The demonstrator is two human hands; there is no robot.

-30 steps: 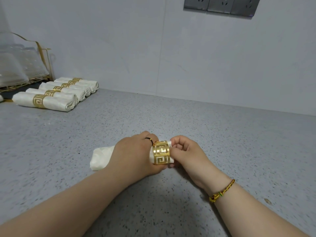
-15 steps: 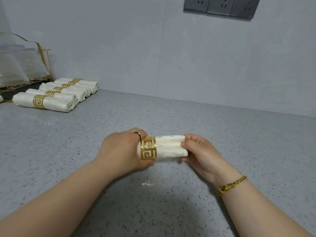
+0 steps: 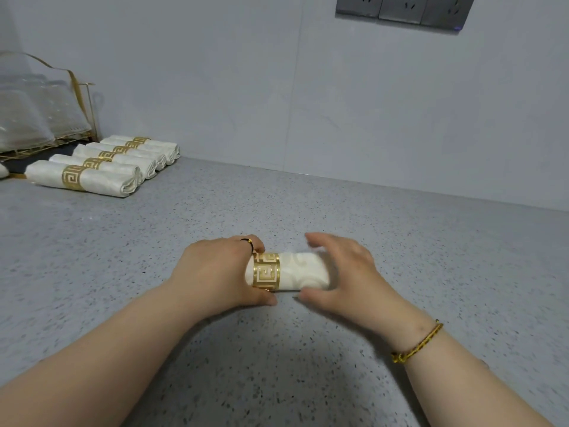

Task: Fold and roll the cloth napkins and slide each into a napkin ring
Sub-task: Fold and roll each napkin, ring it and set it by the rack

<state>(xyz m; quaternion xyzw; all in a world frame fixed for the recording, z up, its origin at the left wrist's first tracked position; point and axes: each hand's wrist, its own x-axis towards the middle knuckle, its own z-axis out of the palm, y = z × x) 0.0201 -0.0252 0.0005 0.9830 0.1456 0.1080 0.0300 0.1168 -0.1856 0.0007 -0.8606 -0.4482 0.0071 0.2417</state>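
Note:
A rolled white napkin lies across the grey countertop in the middle. A gold napkin ring with a key pattern sits around it, partway along the roll. My left hand grips the roll's left part, thumb under and fingers over, right beside the ring; it hides the left end. My right hand is spread around the right end, fingers above and thumb below, blurred and apparently not clamping the cloth.
Several finished rolled napkins with gold rings lie in a row at the far left. Behind them stands a gold wire rack with clear plastic bags. The wall carries sockets at the top right.
The ring has travelled leftward from the roll's right end to partway along it. My right hand has let go of the right end and opened around it.

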